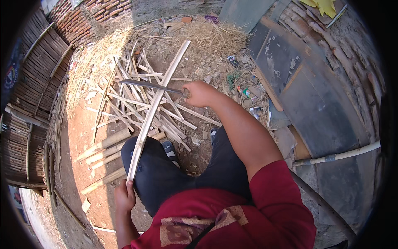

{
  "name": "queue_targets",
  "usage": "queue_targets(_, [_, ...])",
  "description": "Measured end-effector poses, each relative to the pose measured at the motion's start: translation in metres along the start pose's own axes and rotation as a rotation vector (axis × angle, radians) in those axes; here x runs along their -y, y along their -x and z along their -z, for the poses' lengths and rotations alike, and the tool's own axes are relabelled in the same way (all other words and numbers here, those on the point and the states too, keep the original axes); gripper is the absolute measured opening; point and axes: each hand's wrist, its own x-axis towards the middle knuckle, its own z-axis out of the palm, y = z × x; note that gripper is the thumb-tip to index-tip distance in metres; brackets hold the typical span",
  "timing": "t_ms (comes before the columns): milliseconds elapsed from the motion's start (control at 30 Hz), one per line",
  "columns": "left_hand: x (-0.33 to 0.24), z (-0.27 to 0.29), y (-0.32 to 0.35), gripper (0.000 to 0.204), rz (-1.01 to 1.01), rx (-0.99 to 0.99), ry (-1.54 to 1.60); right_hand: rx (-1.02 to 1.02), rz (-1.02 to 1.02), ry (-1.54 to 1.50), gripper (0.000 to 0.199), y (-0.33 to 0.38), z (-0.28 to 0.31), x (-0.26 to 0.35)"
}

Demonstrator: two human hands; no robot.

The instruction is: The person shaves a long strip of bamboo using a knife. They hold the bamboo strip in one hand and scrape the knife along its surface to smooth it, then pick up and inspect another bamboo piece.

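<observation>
My left hand (124, 196) grips the near end of a long pale bamboo slat (155, 110) that rests over my left knee and runs away toward the top of the view. My right hand (200, 93) is closed on the handle of a long dark blade (151, 86). The blade lies across the slat, pointing left. Under both lies a heap of split bamboo strips (128, 99) on the reddish ground.
Several thicker bamboo pieces (103, 145) lie left of my knee. Dry straw (211, 39) is piled beyond the strips. Woven bamboo panels (39, 79) stand at the left, a brick wall (89, 16) behind, grey boards (315, 99) and a white pipe (340, 155) at the right.
</observation>
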Motion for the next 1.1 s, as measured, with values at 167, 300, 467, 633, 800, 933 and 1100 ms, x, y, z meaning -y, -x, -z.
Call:
queue_targets(167, [0.002, -0.003, 0.007, 0.043, 0.001, -0.117, -0.003, 0.132, 0.189, 0.197, 0.051, 0.029, -0.014, 0.039])
queue_targets(300, [0.011, -0.012, 0.005, 0.044, -0.022, -0.098, -0.085, 0.236, 0.292, 0.237, 0.047, 0.029, -0.003, 0.048])
queue_targets(467, [0.006, -0.005, 0.002, 0.046, -0.037, -0.040, 0.022, -0.078, 0.075, 0.005, 0.042, 0.001, 0.001, -0.023])
queue_targets(633, [0.035, -0.009, 0.012, 0.046, 0.006, 0.080, 0.376, 0.236, 0.248, 0.226, 0.043, 0.035, -0.005, 0.058])
queue_targets(800, [0.013, -0.003, 0.019, 0.041, -0.027, 0.194, 0.457, 0.141, 0.147, -0.034, 0.046, 0.012, -0.007, -0.004])
queue_targets(933, [0.008, 0.005, 0.014, 0.036, 0.000, 0.194, 0.361, -0.040, -0.084, -0.085, 0.045, -0.001, 0.011, -0.026])
queue_targets(1100, [0.015, -0.004, 0.016, 0.032, 0.066, 0.212, 0.511, 0.281, 0.238, 0.227, 0.040, 0.034, -0.005, 0.045])
